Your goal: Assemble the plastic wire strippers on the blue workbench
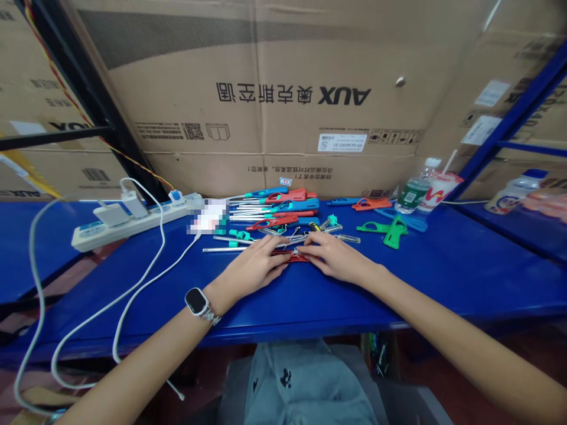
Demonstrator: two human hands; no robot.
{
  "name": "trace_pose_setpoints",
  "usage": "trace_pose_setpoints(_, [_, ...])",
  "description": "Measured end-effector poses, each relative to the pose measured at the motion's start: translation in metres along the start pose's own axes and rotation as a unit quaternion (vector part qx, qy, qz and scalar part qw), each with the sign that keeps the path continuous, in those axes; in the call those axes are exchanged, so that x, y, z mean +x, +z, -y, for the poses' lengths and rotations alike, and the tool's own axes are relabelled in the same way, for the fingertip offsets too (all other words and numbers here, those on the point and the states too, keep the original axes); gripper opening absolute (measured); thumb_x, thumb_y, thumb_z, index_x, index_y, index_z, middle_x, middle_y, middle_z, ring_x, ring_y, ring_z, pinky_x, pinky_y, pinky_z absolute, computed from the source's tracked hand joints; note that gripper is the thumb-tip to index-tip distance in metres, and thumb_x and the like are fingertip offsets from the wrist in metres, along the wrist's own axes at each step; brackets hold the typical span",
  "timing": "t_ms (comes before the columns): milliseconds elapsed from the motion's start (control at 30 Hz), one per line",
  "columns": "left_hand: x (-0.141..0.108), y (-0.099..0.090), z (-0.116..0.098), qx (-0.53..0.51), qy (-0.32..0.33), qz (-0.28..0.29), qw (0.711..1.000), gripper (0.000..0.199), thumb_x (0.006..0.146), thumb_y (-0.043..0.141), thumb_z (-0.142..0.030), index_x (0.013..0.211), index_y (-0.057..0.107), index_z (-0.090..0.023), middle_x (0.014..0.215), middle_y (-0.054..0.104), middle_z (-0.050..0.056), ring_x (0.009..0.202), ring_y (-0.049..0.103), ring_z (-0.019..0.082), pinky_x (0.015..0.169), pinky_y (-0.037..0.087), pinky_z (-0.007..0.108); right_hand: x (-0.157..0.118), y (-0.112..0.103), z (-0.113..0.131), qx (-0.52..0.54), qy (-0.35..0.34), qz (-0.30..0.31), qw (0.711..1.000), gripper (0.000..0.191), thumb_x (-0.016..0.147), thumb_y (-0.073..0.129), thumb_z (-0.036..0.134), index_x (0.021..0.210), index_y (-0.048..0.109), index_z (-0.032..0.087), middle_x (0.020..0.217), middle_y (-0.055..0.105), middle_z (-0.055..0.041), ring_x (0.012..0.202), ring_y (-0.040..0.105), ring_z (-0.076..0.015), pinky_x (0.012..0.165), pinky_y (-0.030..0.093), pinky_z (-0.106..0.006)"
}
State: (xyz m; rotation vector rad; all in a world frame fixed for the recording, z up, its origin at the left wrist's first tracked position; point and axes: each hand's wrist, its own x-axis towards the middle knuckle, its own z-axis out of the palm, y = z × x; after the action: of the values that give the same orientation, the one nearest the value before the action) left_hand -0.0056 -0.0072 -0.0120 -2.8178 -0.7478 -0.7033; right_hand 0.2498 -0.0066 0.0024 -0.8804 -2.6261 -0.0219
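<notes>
On the blue table in front of me lies a red stick lighter casing [305,258], partly covered by my fingers. My left hand [254,265], wearing a watch [196,301] at the wrist, closes its fingers on the casing's left part. From the other side, my right hand [339,255] pinches at its right part, near a small pale piece [296,252]. A metal tube [224,249] reaches out leftward beside my left hand. Just beyond my hands are clear fuel tanks [348,238], teal plastic pieces [240,235] and a yellow-and-black tool [314,227]. Fine details between the fingertips are hidden.
Several stick lighters [296,205] are piled behind my hands. Green casings [394,231] and an orange casing [371,204] lie to the right, near a water bottle [414,192] and paper cup [440,190]. A power strip [133,224] with white cables stands left. Cardboard boxes [283,53] wall the back.
</notes>
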Motion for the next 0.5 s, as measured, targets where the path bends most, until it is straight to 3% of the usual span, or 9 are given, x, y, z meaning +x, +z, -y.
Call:
trace_pose_setpoints(200, [-0.0007, 0.0026, 0.0018, -0.036, -0.017, 0.023, 0.999, 0.028, 0.105, 0.051, -0.026, 0.122, 0.072, -0.019, 0.121, 0.067, 0.011, 0.111, 0.063, 0.024, 0.098, 0.056, 0.046, 0.0031, -0.0019, -0.0028, 0.019, -0.027, -0.011, 0.999, 0.026, 0.104, 0.05, 0.022, 0.116, 0.073, 0.017, 0.102, 0.068, -0.011, 0.094, 0.063, -0.021, 0.087, 0.055, -0.039])
trace_pose_setpoints(500, [-0.0017, 0.003, 0.0024, -0.042, -0.012, 0.015, 0.999, 0.029, 0.106, 0.049, -0.028, 0.121, 0.072, -0.019, 0.12, 0.068, 0.011, 0.109, 0.063, 0.025, 0.096, 0.056, 0.047, -0.0005, 0.0, -0.0028, 0.044, -0.017, -0.014, 0.999, 0.029, 0.104, 0.05, 0.02, 0.117, 0.076, 0.02, 0.104, 0.068, -0.0121, 0.093, 0.062, -0.0218, 0.082, 0.056, -0.04])
